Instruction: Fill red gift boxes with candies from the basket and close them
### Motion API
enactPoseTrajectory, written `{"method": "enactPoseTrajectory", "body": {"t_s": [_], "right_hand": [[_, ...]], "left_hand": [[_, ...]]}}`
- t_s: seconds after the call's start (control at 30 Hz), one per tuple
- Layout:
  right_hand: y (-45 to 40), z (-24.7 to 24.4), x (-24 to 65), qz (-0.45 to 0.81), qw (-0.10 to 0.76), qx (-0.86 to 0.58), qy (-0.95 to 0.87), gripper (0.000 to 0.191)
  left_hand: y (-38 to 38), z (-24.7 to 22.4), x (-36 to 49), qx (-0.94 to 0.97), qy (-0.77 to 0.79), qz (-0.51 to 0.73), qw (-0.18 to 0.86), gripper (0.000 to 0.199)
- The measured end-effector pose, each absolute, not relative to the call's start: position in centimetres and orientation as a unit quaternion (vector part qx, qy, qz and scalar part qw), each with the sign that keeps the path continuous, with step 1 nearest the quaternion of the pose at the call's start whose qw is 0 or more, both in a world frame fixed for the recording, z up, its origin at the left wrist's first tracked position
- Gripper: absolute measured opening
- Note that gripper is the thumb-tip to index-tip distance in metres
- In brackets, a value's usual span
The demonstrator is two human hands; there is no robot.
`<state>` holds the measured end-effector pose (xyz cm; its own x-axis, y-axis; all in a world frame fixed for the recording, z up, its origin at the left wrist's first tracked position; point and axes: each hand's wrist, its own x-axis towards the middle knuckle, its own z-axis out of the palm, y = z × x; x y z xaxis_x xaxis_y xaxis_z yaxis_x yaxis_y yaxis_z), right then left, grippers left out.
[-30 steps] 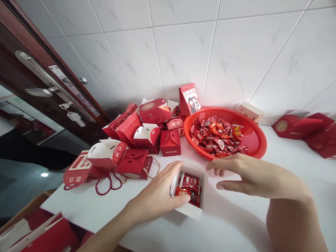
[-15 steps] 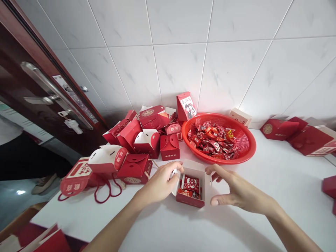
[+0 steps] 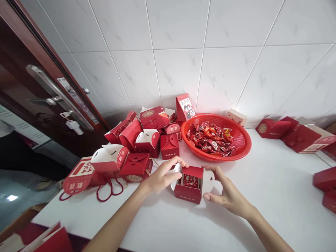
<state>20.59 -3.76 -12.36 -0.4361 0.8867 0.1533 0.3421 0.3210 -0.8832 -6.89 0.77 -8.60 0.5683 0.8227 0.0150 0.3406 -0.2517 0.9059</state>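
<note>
A small red cardboard candy box [image 3: 187, 194] stands on the white table in front of me. Its back flap [image 3: 193, 171] is folded partly over the opening, and a red wrapped candy [image 3: 190, 180] with a white double-happiness mark shows inside. My left hand [image 3: 163, 177] curls about the box's left end, index finger on the back flap's edge and thumb by the white left side flap. With thumb at the near corner and fingers at the far one, my right hand [image 3: 225, 193] spans the right end, around the raised white right side flap [image 3: 208, 182].
Beyond the box sits a red plastic basket [image 3: 244, 154] of wrapped candies. Several red gift boxes [image 3: 135, 168] crowd the left, some with rope handles; more boxes [image 3: 301, 138] stand at right. A dark door [image 3: 52, 115] with keys and a person's legs [image 3: 26, 157] are at left.
The box's back flap has come down from upright to partly cover the candies. My right hand has closed in on the box's right end, and the right side flap now leans outward.
</note>
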Motion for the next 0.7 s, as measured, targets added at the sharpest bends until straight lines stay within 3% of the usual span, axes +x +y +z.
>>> {"method": "enactPoseTrajectory", "body": {"t_s": [0.2, 0.43, 0.7], "right_hand": [[-3.6, -12.9, 20.7, 0.406, 0.354, -0.409, -0.737, 0.059], [-3.9, -13.3, 20.8, 0.421, 0.361, -0.404, -0.727, 0.061], [-4.2, -14.3, 20.2, 0.394, 0.395, -0.395, -0.73, 0.073]], "left_hand": [[0.8, -8.4, -7.3, 0.826, 0.3, 0.221, 0.423, 0.038], [-0.1, -7.8, -5.2, 0.832, 0.41, 0.187, 0.322, 0.021], [-1.1, -9.9, -4.1, 0.811, 0.427, 0.284, 0.283, 0.031]]}}
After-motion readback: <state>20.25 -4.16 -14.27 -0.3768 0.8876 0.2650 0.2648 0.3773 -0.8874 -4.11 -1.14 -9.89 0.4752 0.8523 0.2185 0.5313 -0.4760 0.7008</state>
